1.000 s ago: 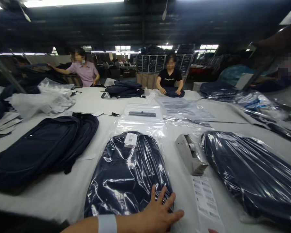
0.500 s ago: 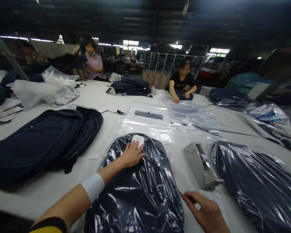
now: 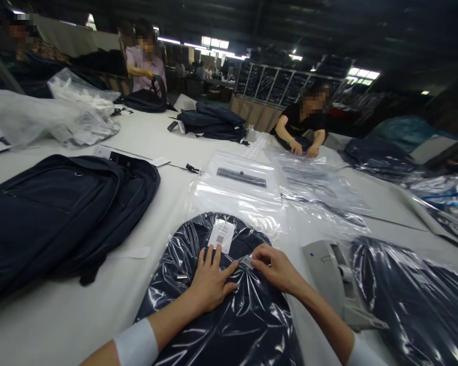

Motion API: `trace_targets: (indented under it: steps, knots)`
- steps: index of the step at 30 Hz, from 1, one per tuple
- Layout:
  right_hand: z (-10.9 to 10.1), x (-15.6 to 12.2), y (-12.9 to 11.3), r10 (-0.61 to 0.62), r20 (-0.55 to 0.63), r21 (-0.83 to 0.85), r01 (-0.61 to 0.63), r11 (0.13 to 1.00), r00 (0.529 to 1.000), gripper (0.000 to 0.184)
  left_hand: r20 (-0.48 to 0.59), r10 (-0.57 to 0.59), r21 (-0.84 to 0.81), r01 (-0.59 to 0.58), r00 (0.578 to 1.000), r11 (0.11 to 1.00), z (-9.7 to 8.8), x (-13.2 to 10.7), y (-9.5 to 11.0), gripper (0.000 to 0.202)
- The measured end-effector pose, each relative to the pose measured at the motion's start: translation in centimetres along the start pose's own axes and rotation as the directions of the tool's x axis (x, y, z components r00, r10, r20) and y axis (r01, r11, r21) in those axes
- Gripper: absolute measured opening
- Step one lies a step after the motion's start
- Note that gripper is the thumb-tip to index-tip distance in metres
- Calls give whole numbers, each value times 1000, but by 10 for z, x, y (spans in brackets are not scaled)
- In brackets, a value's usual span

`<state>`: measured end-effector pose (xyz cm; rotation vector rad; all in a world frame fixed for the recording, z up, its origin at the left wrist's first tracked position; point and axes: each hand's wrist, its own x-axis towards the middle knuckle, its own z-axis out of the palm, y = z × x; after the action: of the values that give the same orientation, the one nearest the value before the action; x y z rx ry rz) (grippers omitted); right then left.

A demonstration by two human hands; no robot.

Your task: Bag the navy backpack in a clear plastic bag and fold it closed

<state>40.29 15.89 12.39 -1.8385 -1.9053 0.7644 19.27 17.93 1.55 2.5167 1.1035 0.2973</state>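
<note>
A dark navy backpack [image 3: 229,325] in a glossy clear plastic bag lies in front of me. Under the plastic near its top sits a white printed tag [image 3: 221,235]. My left hand [image 3: 213,279] lies on the bag with fingers spread, fingertips at the tag's lower edge. My right hand [image 3: 270,264] is pinched at the bag's upper right, on a small clear strip that looks like tape [image 3: 247,261]. Part of that strip is hidden by the fingers. To the right stands a grey tape dispenser [image 3: 334,282].
Unwrapped navy backpacks [image 3: 61,203] lie on the left. Another bagged backpack [image 3: 416,300] lies right of the dispenser. Flat clear plastic bags [image 3: 240,178] are stacked beyond my hands. Across the white table [image 3: 137,129], a co-worker in black [image 3: 301,122] and one in pink [image 3: 141,66] handle dark items.
My right hand has moved from beside the dispenser up and left onto the bag. My left hand has slid down off the tag, which now shows more fully. The view has shifted slightly.
</note>
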Motion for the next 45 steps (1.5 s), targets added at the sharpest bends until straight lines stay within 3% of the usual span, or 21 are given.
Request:
trace_targets:
  steps: [4,9,18,36,39,42,45]
  knots:
    - [12,41,3,17,179,34,-23,999,984,17,-17,-8,-20,7,1000,1000,1,-2,2,59]
    - [26,76,4,-33,334,-33,47,998,942,17,-5,-3,-46,3,1000,999,-1,-2,2,57]
    - [40,94,10,-45,406,-107,96,990,913,13,17,-15,-85,16,1000,996,-4,-1,2,57]
    - [52,86,6,12,308,-259,72,963,951,17,9,-14,-39,14,1000,999,-4,-2,6,59]
    - [51,81,3,61,237,-324,20,946,970,10,31,-6,-32,7,999,999,-7,-2,6,60]
    - [46,70,0,115,114,-414,-58,908,987,23,39,-4,-39,5,999,999,-9,-2,5,58]
    - [51,52,-3,31,21,-390,-20,921,999,25,46,-1,-62,4,999,998,-7,-1,6,57]
